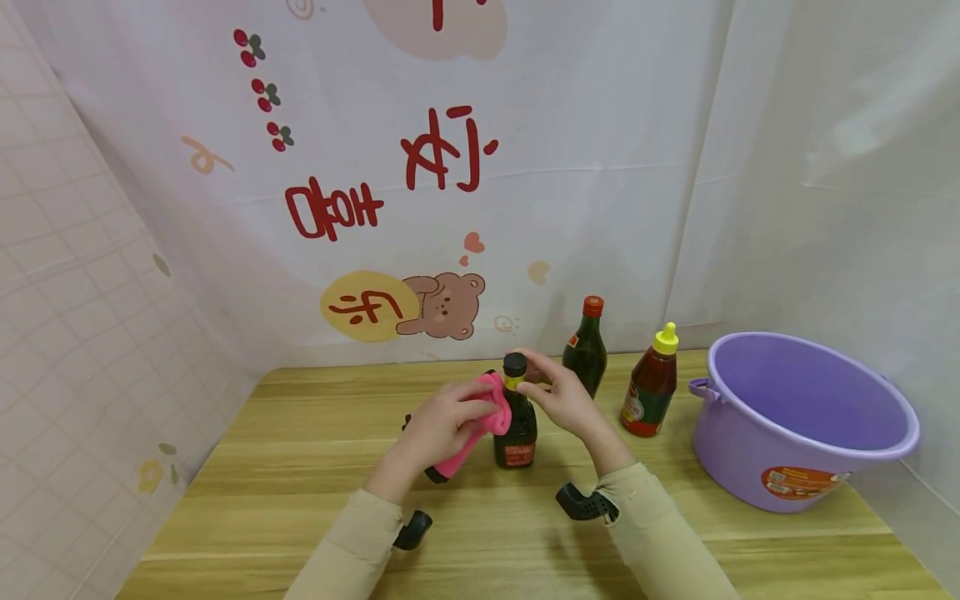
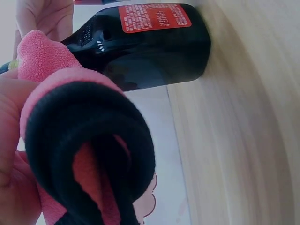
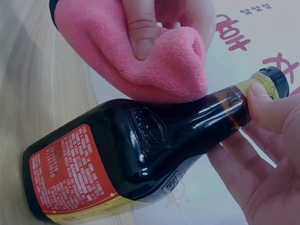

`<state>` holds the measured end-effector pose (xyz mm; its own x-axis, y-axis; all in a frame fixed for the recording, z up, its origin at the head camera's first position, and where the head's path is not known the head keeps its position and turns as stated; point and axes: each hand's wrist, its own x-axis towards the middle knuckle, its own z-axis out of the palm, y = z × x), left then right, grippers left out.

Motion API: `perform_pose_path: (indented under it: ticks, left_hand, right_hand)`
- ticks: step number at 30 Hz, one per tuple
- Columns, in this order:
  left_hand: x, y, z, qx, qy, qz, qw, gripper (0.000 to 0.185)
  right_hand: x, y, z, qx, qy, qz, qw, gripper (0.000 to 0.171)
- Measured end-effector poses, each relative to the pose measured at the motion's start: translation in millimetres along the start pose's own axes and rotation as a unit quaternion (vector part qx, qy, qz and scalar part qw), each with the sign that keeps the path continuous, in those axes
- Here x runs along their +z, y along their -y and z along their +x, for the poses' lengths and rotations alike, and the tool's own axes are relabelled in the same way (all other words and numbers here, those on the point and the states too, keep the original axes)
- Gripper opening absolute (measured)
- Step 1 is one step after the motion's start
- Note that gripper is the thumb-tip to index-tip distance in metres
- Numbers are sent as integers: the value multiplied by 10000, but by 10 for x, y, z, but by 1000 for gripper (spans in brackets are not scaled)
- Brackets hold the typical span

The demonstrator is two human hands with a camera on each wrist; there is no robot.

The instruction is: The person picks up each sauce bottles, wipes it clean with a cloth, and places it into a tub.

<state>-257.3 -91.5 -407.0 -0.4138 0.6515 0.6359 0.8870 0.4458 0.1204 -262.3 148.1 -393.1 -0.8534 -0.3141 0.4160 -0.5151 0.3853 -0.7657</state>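
Wooden table [image 1: 300,467], three bottles, one purple tub [image 1: 806,417], left hand [image 1: 442,421] gripping pink cloth [image 1: 491,408], right hand [image 1: 562,396] pinching dark bottle [image 1: 516,425]

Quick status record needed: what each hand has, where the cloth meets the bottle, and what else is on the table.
left hand: grips pink cloth
right hand: pinches neck of dark sauce bottle, thumb by the black cap
cloth contact: pressed on bottle's shoulder, below the neck
bottle: upright on wooden table, red label facing camera
others: green bottle with red cap, red sauce bottle with yellow cap, purple tub at right
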Motion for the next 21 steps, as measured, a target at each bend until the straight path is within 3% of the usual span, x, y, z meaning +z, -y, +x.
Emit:
perform_pose_path:
  ticks: [21]
  left_hand:
    - [86,34,-99,14,-171,-131,9998,24]
  right_hand:
    - [20,-13,4,-14,-68,3,10000,50]
